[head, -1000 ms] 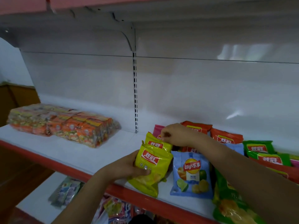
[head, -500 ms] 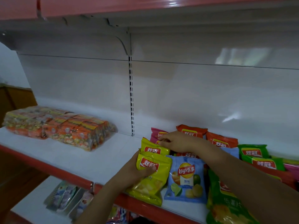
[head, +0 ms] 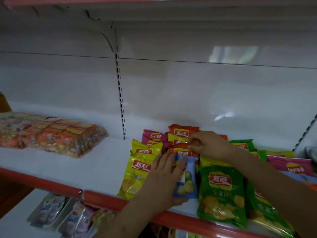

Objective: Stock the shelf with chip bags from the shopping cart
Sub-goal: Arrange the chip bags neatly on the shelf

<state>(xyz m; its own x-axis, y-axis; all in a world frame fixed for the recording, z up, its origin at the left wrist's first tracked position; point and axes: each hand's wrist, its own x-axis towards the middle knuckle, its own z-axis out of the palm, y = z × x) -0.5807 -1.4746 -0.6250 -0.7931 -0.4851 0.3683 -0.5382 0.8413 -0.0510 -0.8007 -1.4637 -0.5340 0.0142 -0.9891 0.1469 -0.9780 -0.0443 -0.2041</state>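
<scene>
Several chip bags lie on the white shelf (head: 96, 170) with its red front edge. My left hand (head: 164, 179) rests flat, fingers spread, on the light blue chip bag (head: 187, 186), between a yellow bag (head: 135, 176) and a green bag (head: 221, 191). My right hand (head: 209, 145) pinches the top edge of an orange-red bag (head: 180, 151) behind the blue one. More bags stand further back: pink (head: 154, 135), orange (head: 182, 130) and green (head: 243, 144). The shopping cart is not in view.
A clear-wrapped block of orange snack packs (head: 51, 134) lies on the shelf's left part. A slotted upright (head: 121, 103) runs down the back panel. On the lower shelf sit pale packets (head: 56, 213). More pink and green bags (head: 289, 166) fill the right end.
My left hand has let go of the front yellow bag and moved right onto the blue bag. My right hand has shifted right and now pinches the orange-red bag. The camera moved closer.
</scene>
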